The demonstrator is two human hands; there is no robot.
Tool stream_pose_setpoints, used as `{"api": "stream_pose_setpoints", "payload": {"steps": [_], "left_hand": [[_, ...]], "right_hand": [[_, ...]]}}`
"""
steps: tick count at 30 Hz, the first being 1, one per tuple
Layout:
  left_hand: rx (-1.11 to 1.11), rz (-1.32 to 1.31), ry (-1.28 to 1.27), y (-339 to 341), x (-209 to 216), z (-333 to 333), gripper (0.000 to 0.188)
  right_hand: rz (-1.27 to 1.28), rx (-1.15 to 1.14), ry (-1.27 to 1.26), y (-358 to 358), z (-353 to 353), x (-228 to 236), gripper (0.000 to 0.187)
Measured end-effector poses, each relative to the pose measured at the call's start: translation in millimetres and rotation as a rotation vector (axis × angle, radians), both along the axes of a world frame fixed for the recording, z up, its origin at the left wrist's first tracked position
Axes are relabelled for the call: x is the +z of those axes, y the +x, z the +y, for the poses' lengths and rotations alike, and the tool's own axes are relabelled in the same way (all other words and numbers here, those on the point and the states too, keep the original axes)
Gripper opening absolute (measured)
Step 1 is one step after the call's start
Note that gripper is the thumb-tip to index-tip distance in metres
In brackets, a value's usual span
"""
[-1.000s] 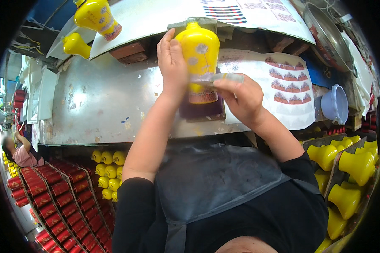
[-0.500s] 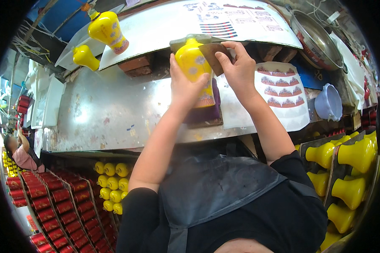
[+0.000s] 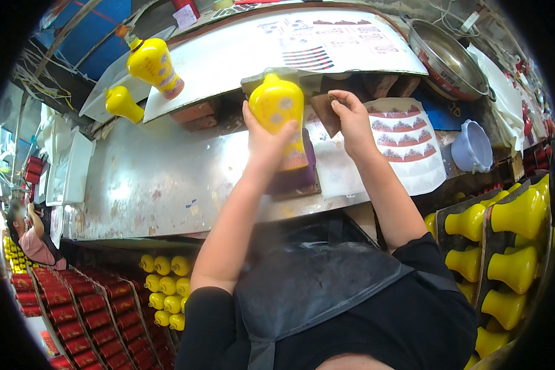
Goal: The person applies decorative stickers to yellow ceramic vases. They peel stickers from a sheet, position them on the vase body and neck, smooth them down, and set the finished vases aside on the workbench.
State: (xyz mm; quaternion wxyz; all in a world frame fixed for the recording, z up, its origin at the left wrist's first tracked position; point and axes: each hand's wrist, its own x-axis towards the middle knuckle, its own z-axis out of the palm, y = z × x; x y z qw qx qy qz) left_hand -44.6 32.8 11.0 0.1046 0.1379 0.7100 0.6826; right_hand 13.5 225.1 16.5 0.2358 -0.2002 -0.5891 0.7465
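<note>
My left hand (image 3: 268, 139) is wrapped round a glossy yellow bottle (image 3: 276, 98) with pale flower patches and a patterned band at its foot. The bottle leans over a purple pad (image 3: 302, 176) on the metal table. My right hand (image 3: 353, 120) pinches a thin brown scraper (image 3: 325, 115), held just right of the bottle and apart from it. Right of the pad lies a sheet of printed decals (image 3: 407, 145), with rows of reddish scalloped bands.
A white board (image 3: 228, 58) raised on bricks (image 3: 194, 115) carries more decals and a decorated yellow bottle (image 3: 154, 65). A plain yellow bottle (image 3: 123, 103) stands beside it. At right are a metal pan (image 3: 447, 58), a lavender bucket (image 3: 472, 147) and racked yellow bottles (image 3: 515, 269). Another person (image 3: 34, 237) is far left.
My right hand has drawn the scraper off the bottle, moving it right and down. The bottle stays in my left hand, shifted slightly left and lower in the view.
</note>
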Motion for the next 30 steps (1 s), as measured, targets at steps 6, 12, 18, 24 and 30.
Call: {"api": "stream_pose_setpoints", "payload": {"steps": [6,12,18,24,30], "left_hand": [[0.023,-0.041,-0.072,3,9,-1,0.12],[0.022,-0.025,-0.095,4,11,-2,0.113],[-0.026,-0.111,0.038,4,7,-7,0.117],[-0.072,-0.403,0.38,-1,20,-16,0.091],[-0.007,0.457,-0.343,7,26,-10,0.08]], "right_hand": [[-0.176,0.158,0.03,8,36,8,0.028],[-0.246,-0.02,0.844,-17,42,23,0.041],[-0.339,0.005,1.103,-37,44,37,0.047],[-0.338,-0.047,1.293,-34,36,20,0.039],[-0.235,-0.136,1.247,-24,42,10,0.03]]}}
